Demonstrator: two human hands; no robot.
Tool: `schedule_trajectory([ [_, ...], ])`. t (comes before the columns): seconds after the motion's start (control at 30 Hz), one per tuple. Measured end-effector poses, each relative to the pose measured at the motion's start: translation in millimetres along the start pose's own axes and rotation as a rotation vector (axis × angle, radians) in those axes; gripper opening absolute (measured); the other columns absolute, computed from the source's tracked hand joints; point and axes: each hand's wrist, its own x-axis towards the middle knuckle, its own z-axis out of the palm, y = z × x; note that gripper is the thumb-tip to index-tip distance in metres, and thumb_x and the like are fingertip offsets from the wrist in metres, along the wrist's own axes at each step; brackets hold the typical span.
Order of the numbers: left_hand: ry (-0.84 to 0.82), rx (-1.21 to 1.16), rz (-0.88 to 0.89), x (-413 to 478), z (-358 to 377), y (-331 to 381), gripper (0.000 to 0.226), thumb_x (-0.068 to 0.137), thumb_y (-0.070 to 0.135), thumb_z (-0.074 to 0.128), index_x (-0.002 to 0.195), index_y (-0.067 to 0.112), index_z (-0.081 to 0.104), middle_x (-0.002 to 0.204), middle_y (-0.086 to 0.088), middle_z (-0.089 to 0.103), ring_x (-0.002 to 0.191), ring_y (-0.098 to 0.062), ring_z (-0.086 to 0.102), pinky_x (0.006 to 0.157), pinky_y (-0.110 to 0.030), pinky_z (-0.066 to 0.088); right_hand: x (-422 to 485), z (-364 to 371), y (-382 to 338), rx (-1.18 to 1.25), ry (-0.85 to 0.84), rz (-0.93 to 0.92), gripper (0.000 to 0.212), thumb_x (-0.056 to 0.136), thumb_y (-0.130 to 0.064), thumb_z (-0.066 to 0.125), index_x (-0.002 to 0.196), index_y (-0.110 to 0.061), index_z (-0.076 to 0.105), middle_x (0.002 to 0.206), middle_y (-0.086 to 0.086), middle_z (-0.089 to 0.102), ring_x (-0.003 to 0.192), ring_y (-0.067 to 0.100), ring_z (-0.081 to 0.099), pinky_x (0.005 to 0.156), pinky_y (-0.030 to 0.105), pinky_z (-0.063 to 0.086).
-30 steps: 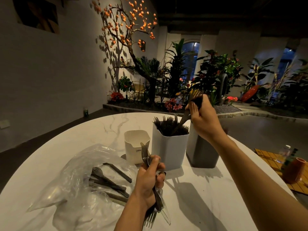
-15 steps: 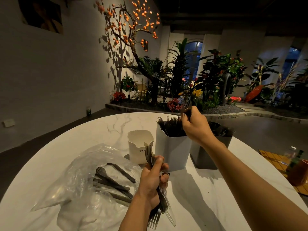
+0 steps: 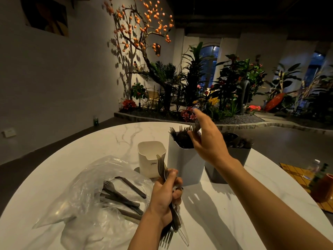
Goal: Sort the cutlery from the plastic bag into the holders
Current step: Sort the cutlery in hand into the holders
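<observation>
My left hand (image 3: pixel 164 199) grips a bundle of forks (image 3: pixel 171 219), tines sticking out above and below the fist. My right hand (image 3: pixel 207 139) hovers with fingers spread and nothing in it over the tall pale holder (image 3: pixel 182 166), which is full of dark forks. Behind it stands a dark grey holder (image 3: pixel 241 157) with cutlery in it. A small cream holder (image 3: pixel 149 159) stands to the left, its inside hidden. The clear plastic bag (image 3: pixel 86 201) lies crumpled at the left, with several dark knives and a fork (image 3: pixel 122 197) resting on it.
All of this sits on a round white marble table (image 3: pixel 63 170). Off the right edge, lower down, a yellow mat holds an orange-brown vase (image 3: pixel 324 188) and a small bottle (image 3: pixel 314 166). A bed of plants lies beyond the table.
My right hand lowered a fork into the tall pale holder, let go of it and now has its fingers spread above the holder. The left hand kept its bundle.
</observation>
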Motion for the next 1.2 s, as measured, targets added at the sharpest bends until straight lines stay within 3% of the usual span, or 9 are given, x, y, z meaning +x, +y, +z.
schedule_trajectory([
  [0.1, -0.007, -0.010, -0.003, 0, 0, 0, 0.018, 0.096, 0.031, 0.064, 0.084, 0.018, 0.066, 0.075, -0.002, 0.060, 0.043, -0.007, 0.036, 0.038, -0.018, 0.029, -1, 3, 1, -0.159, -0.074, -0.023, 0.047, 0.106, -0.036, 0.041, 0.151, -0.022, 0.037, 0.141, 0.005, 0.055, 0.128, 0.025, 0.049, 0.094, 0.050, 0.051],
  [0.2, -0.021, -0.007, -0.001, 0, 0, 1, 0.017, 0.091, 0.034, 0.066, 0.092, 0.018, 0.064, 0.076, -0.001, 0.059, 0.044, -0.007, 0.036, 0.039, -0.018, 0.029, 1, 5, -2, -0.360, -0.319, 0.023, 0.051, 0.106, -0.052, 0.020, 0.143, -0.029, 0.048, 0.162, -0.003, 0.032, 0.152, 0.026, 0.019, 0.115, 0.054, 0.033],
  [0.33, -0.047, 0.000, -0.016, 0, 0, 0, 0.023, 0.086, 0.037, 0.068, 0.097, 0.017, 0.062, 0.076, 0.000, 0.058, 0.044, -0.007, 0.035, 0.039, -0.019, 0.030, -5, 8, -2, -0.341, -0.433, 0.119, 0.058, 0.104, -0.057, 0.020, 0.154, -0.029, 0.030, 0.167, -0.001, 0.017, 0.154, 0.027, 0.004, 0.120, 0.054, 0.018],
  [0.43, -0.087, -0.047, -0.039, -2, 0, 0, 0.014, 0.092, 0.032, 0.067, 0.097, 0.019, 0.063, 0.074, 0.000, 0.056, 0.044, -0.006, 0.034, 0.040, -0.019, 0.027, -14, 9, -10, -0.296, -0.137, 0.013, 0.050, 0.104, -0.047, 0.034, 0.146, -0.021, 0.045, 0.152, 0.011, 0.040, 0.141, 0.033, 0.032, 0.109, 0.054, 0.039],
  [0.53, -0.150, -0.122, -0.064, -4, 1, 0, 0.009, 0.094, 0.022, 0.063, 0.102, 0.019, 0.065, 0.071, 0.000, 0.051, 0.043, -0.006, 0.030, 0.039, -0.019, 0.025, -26, 10, -28, -0.012, 0.235, -0.136, 0.022, 0.099, -0.029, 0.052, 0.098, -0.011, 0.065, 0.096, 0.003, 0.057, 0.087, 0.016, 0.052, 0.069, 0.034, 0.049],
  [0.67, -0.200, -0.132, -0.091, -7, 0, 3, 0.017, 0.099, 0.020, 0.052, 0.088, 0.015, 0.064, 0.069, 0.002, 0.044, 0.048, -0.008, 0.027, 0.046, -0.022, 0.018, -48, 13, -47, 0.269, -0.044, 0.083, 0.035, 0.093, -0.049, 0.058, 0.072, -0.021, 0.060, 0.059, -0.007, 0.057, 0.054, 0.006, 0.057, 0.050, 0.027, 0.047],
  [0.83, -0.218, -0.072, -0.143, -13, 4, 4, 0.025, 0.097, 0.013, 0.042, 0.074, 0.012, 0.053, 0.064, 0.001, 0.040, 0.049, -0.009, 0.026, 0.052, -0.027, 0.013, -60, 18, -52, 0.277, -0.414, 0.429, 0.038, 0.084, -0.056, 0.071, 0.091, -0.020, 0.064, 0.069, -0.003, 0.069, 0.054, 0.008, 0.069, 0.052, 0.021, 0.056],
  [1.07, -0.299, -0.142, -0.201, -13, 4, 4, 0.016, 0.091, 0.004, 0.038, 0.098, 0.010, 0.051, 0.074, -0.002, 0.048, 0.047, -0.008, 0.032, 0.048, -0.021, 0.019, -56, 0, -36, 0.675, -0.485, 0.602, 0.020, 0.096, -0.024, 0.066, 0.079, -0.013, 0.064, 0.062, -0.006, 0.059, 0.055, 0.005, 0.053, 0.049, 0.018, 0.040],
  [1.2, -0.310, -0.138, -0.235, -9, 3, 1, 0.021, 0.093, 0.005, 0.036, 0.107, 0.012, 0.050, 0.073, -0.002, 0.046, 0.045, -0.009, 0.032, 0.046, -0.021, 0.020, -50, -17, -28, 0.729, -0.425, 0.593, 0.014, 0.100, -0.020, 0.061, 0.095, -0.008, 0.062, 0.082, 0.006, 0.069, 0.060, 0.010, 0.060, 0.052, 0.021, 0.041],
])
